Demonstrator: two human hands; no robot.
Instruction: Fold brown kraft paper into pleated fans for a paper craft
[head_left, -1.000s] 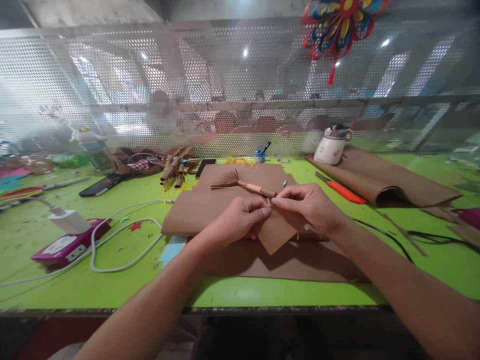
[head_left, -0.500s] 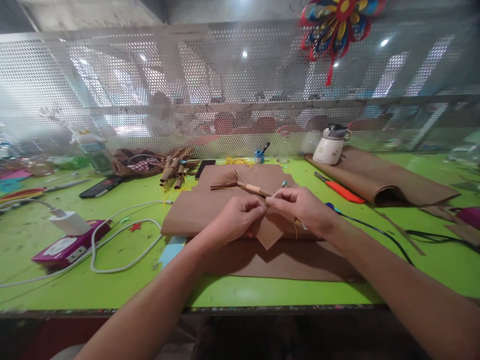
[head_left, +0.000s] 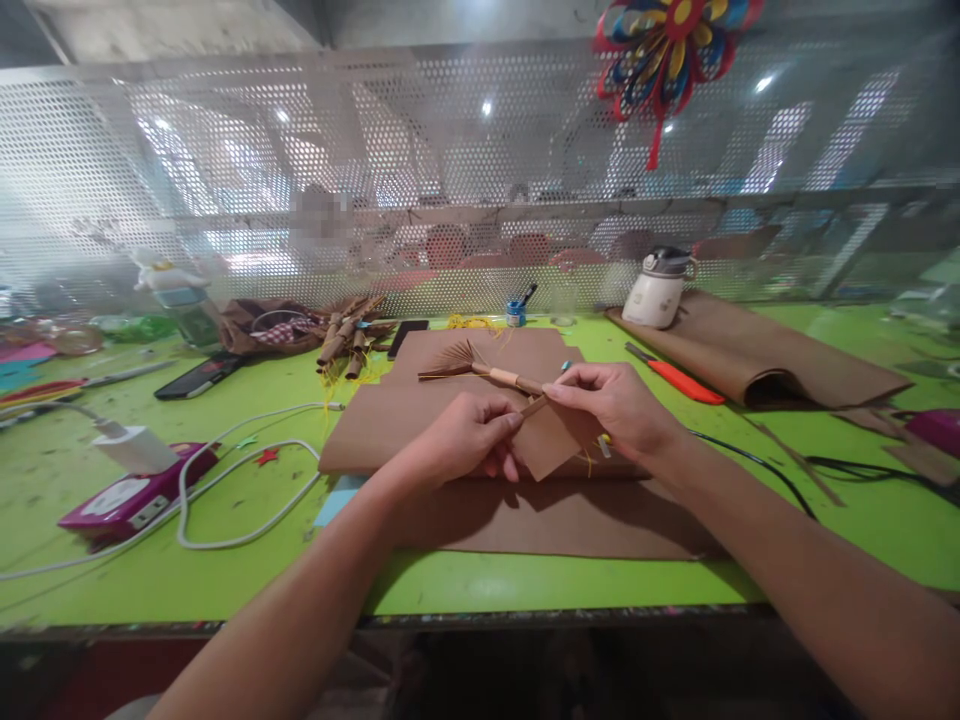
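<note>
A: Brown paper piece (head_left: 553,448), centre of frame. Where is it held?
B: Between both hands, lifted just above the brown sheets (head_left: 405,425) on the green worktop (head_left: 225,570). On the left hand (head_left: 465,440), the grip is pressed together on the piece's left corner. On the right hand (head_left: 616,405), thumb and forefinger pinch its upper edge.
A: Nearby?
B: Just behind the fingertips lies a fringed paper roll (head_left: 487,372). To the right is a red-handled cutter (head_left: 679,380), and at lower left a white cable (head_left: 240,480).
</note>
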